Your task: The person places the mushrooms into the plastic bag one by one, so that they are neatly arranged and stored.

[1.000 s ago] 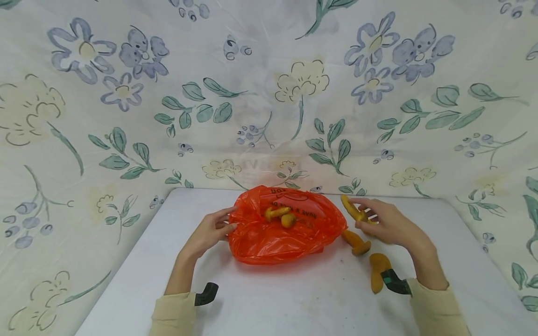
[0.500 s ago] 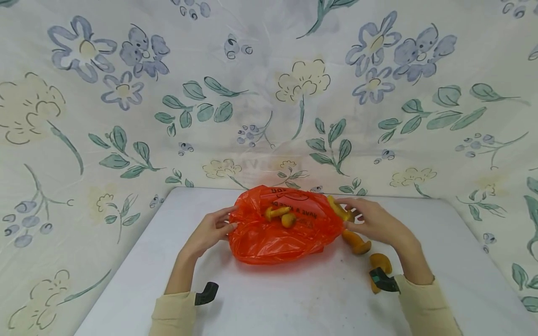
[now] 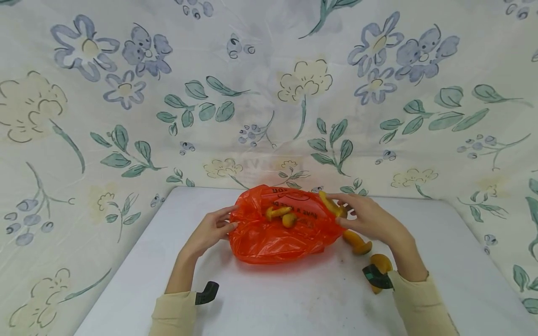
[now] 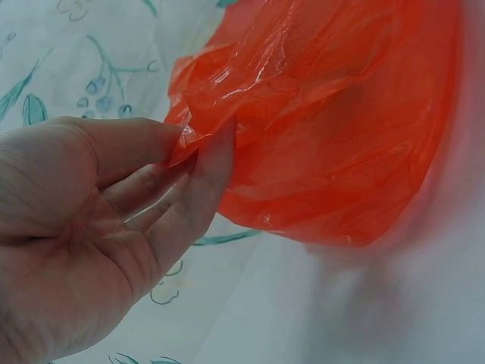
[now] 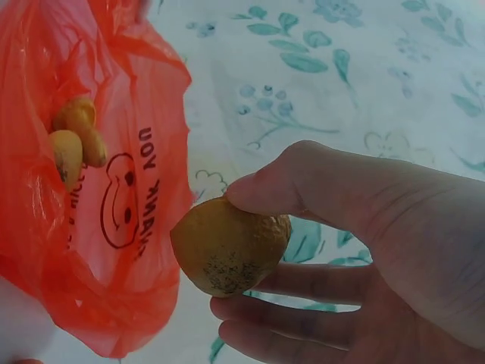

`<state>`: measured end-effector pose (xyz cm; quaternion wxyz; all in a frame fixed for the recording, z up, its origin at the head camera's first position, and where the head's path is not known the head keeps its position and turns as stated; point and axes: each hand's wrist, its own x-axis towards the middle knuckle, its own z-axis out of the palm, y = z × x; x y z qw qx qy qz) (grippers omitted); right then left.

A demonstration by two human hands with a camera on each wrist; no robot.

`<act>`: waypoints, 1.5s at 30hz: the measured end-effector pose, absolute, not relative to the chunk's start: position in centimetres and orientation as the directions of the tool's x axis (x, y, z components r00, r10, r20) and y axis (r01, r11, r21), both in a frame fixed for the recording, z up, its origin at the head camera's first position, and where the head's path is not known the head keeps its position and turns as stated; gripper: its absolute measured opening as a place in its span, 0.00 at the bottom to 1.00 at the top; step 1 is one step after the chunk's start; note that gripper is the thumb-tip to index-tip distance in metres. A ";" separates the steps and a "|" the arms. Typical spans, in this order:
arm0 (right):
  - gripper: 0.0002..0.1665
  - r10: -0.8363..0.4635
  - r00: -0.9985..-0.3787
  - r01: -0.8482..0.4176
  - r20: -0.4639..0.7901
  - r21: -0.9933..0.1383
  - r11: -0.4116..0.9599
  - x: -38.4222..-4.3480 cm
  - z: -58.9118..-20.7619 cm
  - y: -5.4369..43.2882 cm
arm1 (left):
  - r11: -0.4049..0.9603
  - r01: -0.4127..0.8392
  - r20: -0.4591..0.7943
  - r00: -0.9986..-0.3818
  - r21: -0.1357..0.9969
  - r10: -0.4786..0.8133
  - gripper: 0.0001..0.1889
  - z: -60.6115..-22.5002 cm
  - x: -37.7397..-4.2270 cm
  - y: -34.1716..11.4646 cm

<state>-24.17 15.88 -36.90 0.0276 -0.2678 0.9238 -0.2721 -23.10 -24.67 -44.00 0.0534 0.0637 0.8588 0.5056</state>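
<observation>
A thin red plastic bag (image 3: 273, 245) with black print lies on the table, its mouth spread open. My left hand (image 3: 210, 231) pinches the bag's left edge between thumb and fingers, as the left wrist view shows close up. In my right hand (image 3: 371, 217) is a yellow-brown mushroom (image 5: 231, 246), held between thumb and fingers; dark specks mark its rounded cap. This hand is at the bag's right edge, and the mushroom overlaps the bag in the head view. Inside the bag lie a mushroom with a long stem (image 3: 279, 213) and a rounder one (image 3: 288, 220).
Right of the bag, a mushroom (image 3: 357, 243) lies on the white table (image 3: 269, 298). Nearer the person is another mushroom (image 3: 381, 262), partly covered by the black wrist mount (image 3: 377, 276). A flower-patterned cloth (image 3: 260, 107) hangs behind and at the sides.
My right hand has moved left with the mushroom, from beside the bag to over its right edge. The left hand keeps its grip in the same place.
</observation>
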 end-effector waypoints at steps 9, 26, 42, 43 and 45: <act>0.33 -0.563 -0.824 -0.515 0.061 -0.494 0.701 -24.8 -37.5 14.1 | 0.480 0.065 -0.019 -0.985 0.875 0.169 0.28 -43.9 -23.1 -24.7; 0.32 -0.616 -0.788 -0.536 -0.013 -0.478 0.696 -27.4 -39.4 11.0 | 0.473 0.059 -0.025 -0.985 0.879 0.168 0.28 -43.8 -22.9 -24.7; 0.31 -0.625 -0.778 -0.526 -0.069 -0.473 0.707 -28.9 -39.8 9.6 | 0.474 0.064 -0.023 -0.984 0.878 0.176 0.28 -43.8 -23.0 -24.5; 0.31 -0.626 -0.776 -0.530 -0.069 -0.467 0.708 -29.0 -39.9 9.5 | 0.475 0.063 -0.024 -0.984 0.878 0.176 0.28 -43.8 -23.0 -24.5; 0.31 -0.621 -0.780 -0.522 -0.078 -0.468 0.713 -29.2 -40.0 9.2 | 0.475 0.060 -0.026 -0.985 0.878 0.172 0.28 -43.8 -23.0 -24.5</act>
